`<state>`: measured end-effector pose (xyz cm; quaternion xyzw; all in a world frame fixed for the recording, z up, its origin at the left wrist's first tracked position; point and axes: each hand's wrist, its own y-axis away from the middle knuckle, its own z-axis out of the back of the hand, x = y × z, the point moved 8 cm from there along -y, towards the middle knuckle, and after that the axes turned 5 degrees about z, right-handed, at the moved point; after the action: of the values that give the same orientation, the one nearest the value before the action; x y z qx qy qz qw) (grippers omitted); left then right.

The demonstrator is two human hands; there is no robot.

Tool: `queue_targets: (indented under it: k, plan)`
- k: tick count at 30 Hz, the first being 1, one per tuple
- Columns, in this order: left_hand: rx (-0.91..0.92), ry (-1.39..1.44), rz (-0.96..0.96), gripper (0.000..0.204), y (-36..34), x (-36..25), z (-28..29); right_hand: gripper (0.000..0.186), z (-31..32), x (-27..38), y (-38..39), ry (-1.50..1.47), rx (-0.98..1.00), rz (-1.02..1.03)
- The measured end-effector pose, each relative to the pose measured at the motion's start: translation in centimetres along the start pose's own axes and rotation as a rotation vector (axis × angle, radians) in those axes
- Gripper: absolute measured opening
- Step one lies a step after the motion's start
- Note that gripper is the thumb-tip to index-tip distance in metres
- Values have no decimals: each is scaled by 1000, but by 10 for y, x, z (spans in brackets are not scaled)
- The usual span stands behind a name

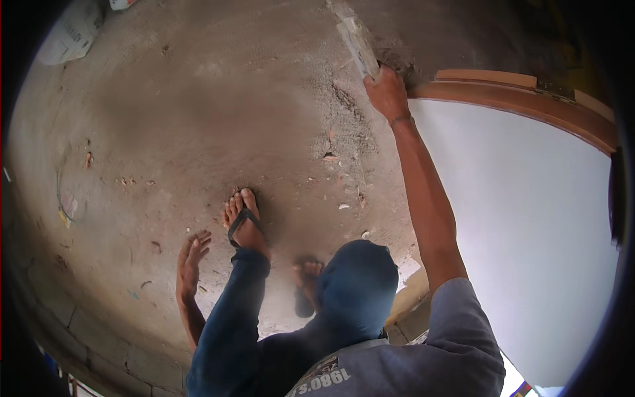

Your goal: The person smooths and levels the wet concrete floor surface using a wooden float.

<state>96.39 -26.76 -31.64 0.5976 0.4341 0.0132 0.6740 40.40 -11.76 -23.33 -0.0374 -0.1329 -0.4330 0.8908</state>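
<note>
My right hand (387,92) reaches far forward, its fingers wrapped around the near end of a long, pale, cement-stained wooden board (358,45). The board slants away to the upper left; its far end lies near the picture's top edge. Grey, crumbly sand or mortar (344,119) forms a rough strip on the ground just below that hand. Low on the left, my left hand (190,263) hangs beside my bent leg with its fingers stretched out and nothing in it.
A large white panel (516,212) with a reddish-brown wooden edge (516,99) stands close along my right arm. A white sack (71,33) sits at the far left. Concrete blocks (106,347) line the lower left. My sandalled foot (245,221) rests on the dirt floor (165,172), among scattered debris.
</note>
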Motion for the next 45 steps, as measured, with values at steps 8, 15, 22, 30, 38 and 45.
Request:
queue_targets:
  k: [8,15,22,30,38,45]
  plan:
    - [-89,-9,66,57,21,19,22,29,-67,152,-143,95,33,591]
    - [-135,-10,46,59,25,8,19,37,-88,114,-93,166,230,689]
    - [-42,147,-104,60,15,-36,-6,36,-71,64,41,85,213,469]
    - [72,152,-152,62,3,-63,-32,32,-61,54,115,-50,197,194]
    - [3,144,-73,62,13,-27,-14,42,-40,-40,25,147,64,-147]
    - [111,98,-145,61,2,-55,-41,34,-51,2,106,7,339,26]
